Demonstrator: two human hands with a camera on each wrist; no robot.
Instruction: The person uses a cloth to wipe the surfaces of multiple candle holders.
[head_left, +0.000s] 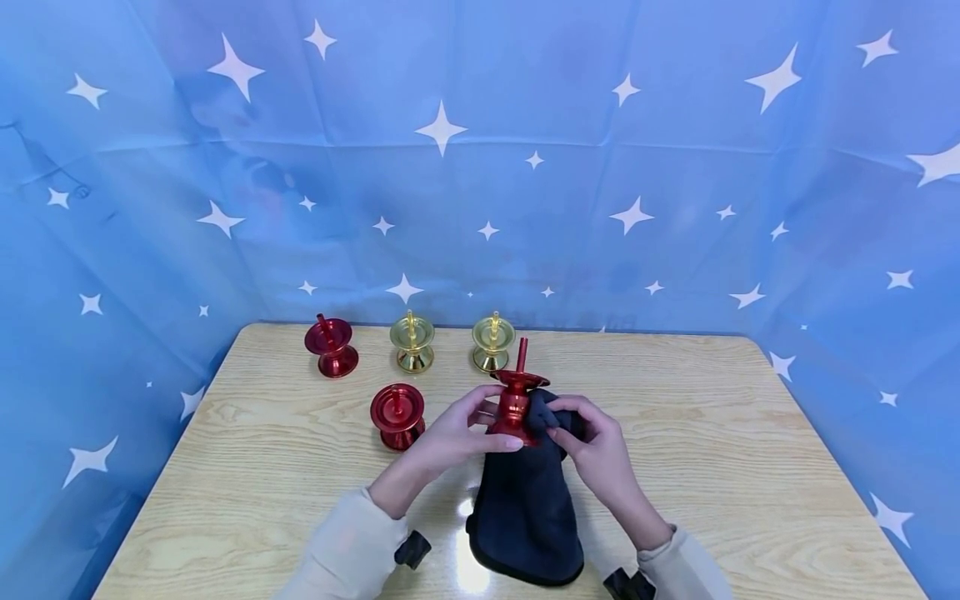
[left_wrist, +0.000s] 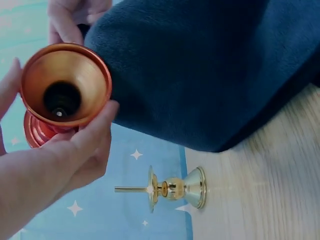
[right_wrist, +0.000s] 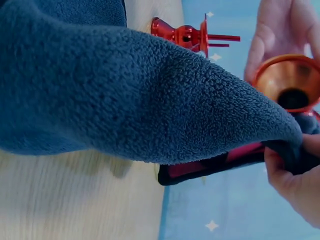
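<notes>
A shiny red candle holder with a tall spike is held up off the table by my left hand, its fingers and thumb around the base. In the left wrist view the hollow underside of the candle holder faces the camera. My right hand pinches a dark navy cloth and presses a bunched part of it against the holder's right side. The rest of the cloth hangs down toward the table. From the right wrist view, the cloth covers much of the scene.
Two gold candle holders stand at the back of the wooden table. A red candle holder is at the back left, and another red one stands just left of my left hand. A blue star-patterned curtain hangs behind.
</notes>
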